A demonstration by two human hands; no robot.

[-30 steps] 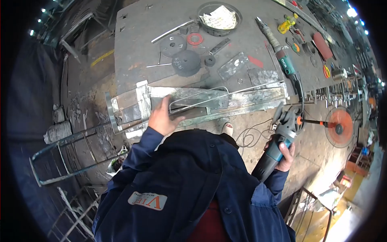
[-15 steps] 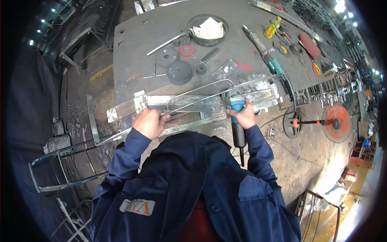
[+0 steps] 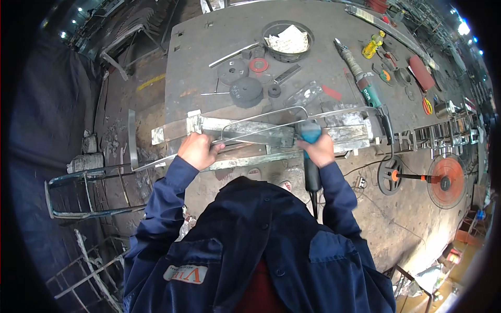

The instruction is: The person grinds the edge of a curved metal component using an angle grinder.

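Head view, grinder [image 3: 312,180] pointing away, right hand [image 3: 317,150] gripping

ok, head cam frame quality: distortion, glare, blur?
Head view: heavy fisheye, black corners, table edge bowed; lamps top right and floor bottom right blown out; right hand on the grinder and its sleeve slightly smeared; left hand on the rod sharp.

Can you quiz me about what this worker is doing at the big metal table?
1. True or false: the right hand holds the teal grinder.
2. What does the left hand grip? A) a bent metal rod B) a broom C) a cup
3. Fill in: the sleeves are dark ____.
Key: 1 true; 2 A; 3 blue.
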